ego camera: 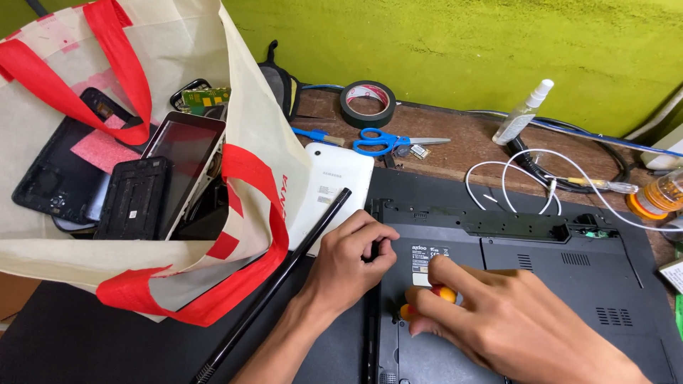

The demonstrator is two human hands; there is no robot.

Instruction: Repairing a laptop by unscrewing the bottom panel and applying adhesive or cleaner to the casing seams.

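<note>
A black laptop lies upside down on the desk, its underside facing up. My right hand is closed around a screwdriver with an orange-and-yellow handle, held upright against the laptop's base near its white label. My left hand rests at the laptop's left edge with its fingers curled against the casing. The screwdriver's tip is hidden under my right hand.
A cream cloth bag with red handles holds several tablets and phone parts at left. A white tablet and a black rod lie beside it. Blue scissors, a tape roll, a spray bottle and white cables lie behind.
</note>
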